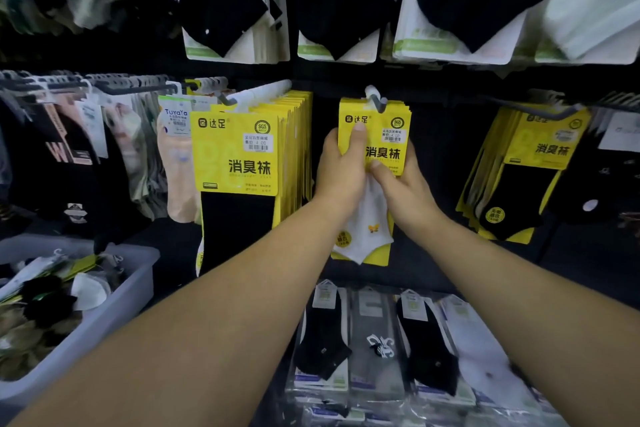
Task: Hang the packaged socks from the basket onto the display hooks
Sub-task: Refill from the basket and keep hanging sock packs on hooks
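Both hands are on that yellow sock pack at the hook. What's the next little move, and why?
Probably slide the pack back along the hook, then let go. The hook's tip already shows in front of the pack's top edge, so it seems threaded, while the left hand and right hand both grip it.

The one view comes from a wide-angle camera worn on the person's head. It faces forward and slightly down at a wall of hanging socks, close enough that both forearms run in from the bottom edge. The left hand [341,177] and right hand [401,187] meet on a yellow sock package [381,135] just right of centre (rows bow toward the frame's edges). A plastic basket [138,274] sits lower left.
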A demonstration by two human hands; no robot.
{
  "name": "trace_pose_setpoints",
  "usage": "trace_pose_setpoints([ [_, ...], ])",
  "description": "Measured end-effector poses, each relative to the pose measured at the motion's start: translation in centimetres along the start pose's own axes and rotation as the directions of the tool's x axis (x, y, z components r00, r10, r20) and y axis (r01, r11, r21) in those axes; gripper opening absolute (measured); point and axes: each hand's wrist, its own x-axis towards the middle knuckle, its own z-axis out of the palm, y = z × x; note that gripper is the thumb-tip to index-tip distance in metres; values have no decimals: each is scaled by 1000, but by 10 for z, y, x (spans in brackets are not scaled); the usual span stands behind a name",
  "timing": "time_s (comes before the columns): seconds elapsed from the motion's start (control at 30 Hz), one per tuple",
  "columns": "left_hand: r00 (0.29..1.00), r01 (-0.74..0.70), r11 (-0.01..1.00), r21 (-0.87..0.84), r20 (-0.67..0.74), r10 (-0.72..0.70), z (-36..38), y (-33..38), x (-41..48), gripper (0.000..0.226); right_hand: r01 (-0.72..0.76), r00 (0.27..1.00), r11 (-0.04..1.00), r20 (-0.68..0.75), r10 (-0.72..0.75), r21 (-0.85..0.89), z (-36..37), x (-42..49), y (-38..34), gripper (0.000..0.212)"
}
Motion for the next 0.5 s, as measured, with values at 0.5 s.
trace_pose_setpoints([
  [0.5,993,42,958,285,92,-71,-21,-5,-47,74,-87,996,992,18,89,-88,-21,-42,-4,66],
])
